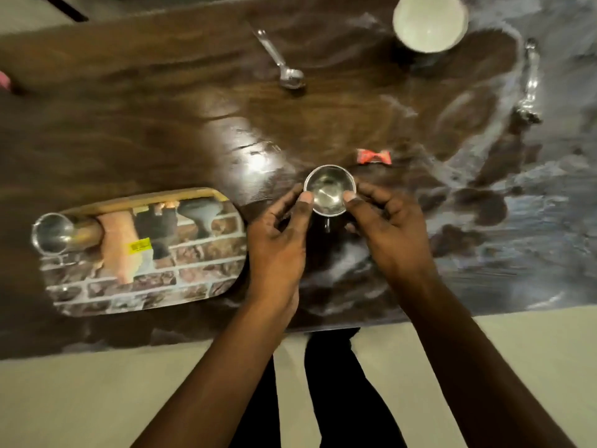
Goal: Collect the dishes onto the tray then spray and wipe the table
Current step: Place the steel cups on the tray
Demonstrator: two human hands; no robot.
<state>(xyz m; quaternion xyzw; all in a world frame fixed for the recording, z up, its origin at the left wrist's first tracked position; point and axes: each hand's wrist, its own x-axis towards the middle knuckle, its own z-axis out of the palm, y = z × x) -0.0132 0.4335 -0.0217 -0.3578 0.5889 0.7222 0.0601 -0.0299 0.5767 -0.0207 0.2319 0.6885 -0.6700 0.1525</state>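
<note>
A small steel cup [329,190] stands on the dark wooden table [161,124], held from both sides. My left hand [277,234] grips its left rim with the thumb on top. On the cup's right rim rests the thumb of my right hand [384,227]. To the left lies a printed tray [193,279] with a brick pattern, and a steel tumbler [53,234] stands at its left end. A steel spoon [281,59] lies at the far middle. A white bowl [429,22] sits at the far right. Another piece of cutlery [531,82] lies at the right.
A red candy wrapper [374,156] lies just beyond the cup. A pink object [4,80] shows at the far left edge. The table's near edge runs just in front of my legs [329,383], above a pale floor [97,399].
</note>
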